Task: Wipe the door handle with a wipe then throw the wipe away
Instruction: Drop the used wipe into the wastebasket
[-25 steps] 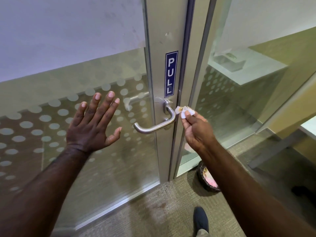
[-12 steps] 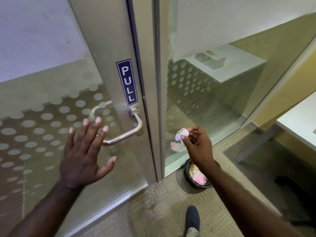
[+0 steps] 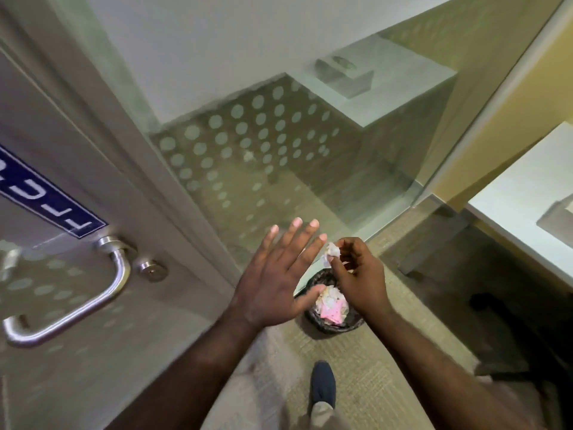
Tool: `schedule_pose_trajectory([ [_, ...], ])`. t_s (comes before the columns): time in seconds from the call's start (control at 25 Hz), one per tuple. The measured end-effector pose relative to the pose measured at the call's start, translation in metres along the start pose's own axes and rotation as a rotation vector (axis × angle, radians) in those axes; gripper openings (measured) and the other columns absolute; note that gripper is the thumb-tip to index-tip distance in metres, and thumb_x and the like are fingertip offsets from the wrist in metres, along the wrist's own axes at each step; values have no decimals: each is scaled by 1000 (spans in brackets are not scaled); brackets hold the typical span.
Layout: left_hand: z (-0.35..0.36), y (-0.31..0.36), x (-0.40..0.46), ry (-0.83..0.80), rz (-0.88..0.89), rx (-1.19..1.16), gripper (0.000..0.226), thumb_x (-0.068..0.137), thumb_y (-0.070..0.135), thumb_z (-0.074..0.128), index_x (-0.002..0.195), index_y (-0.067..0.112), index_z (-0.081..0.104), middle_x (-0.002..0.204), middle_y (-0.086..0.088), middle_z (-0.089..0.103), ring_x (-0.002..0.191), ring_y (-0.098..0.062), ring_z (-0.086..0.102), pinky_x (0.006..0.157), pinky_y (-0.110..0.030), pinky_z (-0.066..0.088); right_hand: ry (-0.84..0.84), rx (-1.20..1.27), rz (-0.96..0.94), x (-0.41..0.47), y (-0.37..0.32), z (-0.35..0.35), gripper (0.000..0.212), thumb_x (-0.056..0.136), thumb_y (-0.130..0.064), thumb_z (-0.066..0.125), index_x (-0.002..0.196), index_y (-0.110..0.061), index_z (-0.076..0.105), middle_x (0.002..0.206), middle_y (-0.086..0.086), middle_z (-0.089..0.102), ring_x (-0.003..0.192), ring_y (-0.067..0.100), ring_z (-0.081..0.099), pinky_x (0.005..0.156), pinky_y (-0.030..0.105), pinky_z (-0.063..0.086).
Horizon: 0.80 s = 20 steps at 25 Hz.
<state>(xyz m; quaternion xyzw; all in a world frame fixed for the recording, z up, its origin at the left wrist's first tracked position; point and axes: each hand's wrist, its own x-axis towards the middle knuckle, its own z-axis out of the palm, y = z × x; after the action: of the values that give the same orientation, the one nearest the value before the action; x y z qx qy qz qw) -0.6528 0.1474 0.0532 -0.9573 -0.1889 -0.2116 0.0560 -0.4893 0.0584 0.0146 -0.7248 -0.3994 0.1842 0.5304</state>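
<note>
My right hand (image 3: 359, 274) pinches a small crumpled white wipe (image 3: 332, 252) between thumb and fingertips, held above a small black-lined waste bin (image 3: 333, 325) on the floor. Pink and white paper lies inside the bin. My left hand (image 3: 276, 277) hovers beside the right, fingers spread, holding nothing and partly hiding the bin's left rim. The silver lever door handle (image 3: 77, 302) sits at the far left on the metal door stile, under a blue PULL sign (image 3: 46, 197), well apart from both hands.
A glass panel with frosted dots (image 3: 248, 144) stands behind the bin. A round lock cylinder (image 3: 152, 270) sits right of the handle. A white desk (image 3: 527, 200) fills the right edge, dark chair parts (image 3: 511, 321) below it. My dark shoe (image 3: 322, 386) rests on the carpet.
The view has swung right and down, so the door handle has slid to the left edge. My left hand left the door glass and came beside the right hand, which carried the wipe over the bin.
</note>
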Motion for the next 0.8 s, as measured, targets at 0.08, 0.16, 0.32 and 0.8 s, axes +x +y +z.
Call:
schedule_pose_trajectory([
  [0.08, 21, -1, 29, -65, 1, -4, 74, 95, 54, 47, 155, 12, 34, 162, -10, 30, 151, -28, 24, 123, -48, 15, -11, -83, -28, 15, 18, -8, 33, 86, -9, 70, 95, -38, 56, 87, -33, 64, 75, -5, 63, 62, 6, 45],
  [0.16, 39, -7, 50, -128, -14, -7, 74, 95, 55, 46, 153, 10, 40, 161, -11, 33, 151, -29, 25, 121, -52, 23, -18, -136, -46, 29, 34, -12, 26, 87, -10, 69, 99, -31, 61, 87, -30, 66, 79, -2, 64, 66, 14, 51],
  [0.32, 66, -30, 78, -222, -16, -7, 76, 95, 57, 39, 152, 7, 41, 160, -11, 37, 149, -30, 28, 120, -53, 22, -95, -415, -177, 51, 74, -18, 26, 86, -8, 70, 111, -16, 69, 99, 2, 69, 88, 19, 63, 75, 30, 51],
  [0.8, 97, -74, 83, -264, 124, -1, 92, 86, 70, 50, 155, 12, 31, 162, -9, 33, 152, -24, 22, 123, -36, 7, -341, -651, 49, 51, 163, -5, 14, 71, -3, 75, 77, -6, 62, 77, 13, 62, 69, 32, 59, 56, 34, 47],
])
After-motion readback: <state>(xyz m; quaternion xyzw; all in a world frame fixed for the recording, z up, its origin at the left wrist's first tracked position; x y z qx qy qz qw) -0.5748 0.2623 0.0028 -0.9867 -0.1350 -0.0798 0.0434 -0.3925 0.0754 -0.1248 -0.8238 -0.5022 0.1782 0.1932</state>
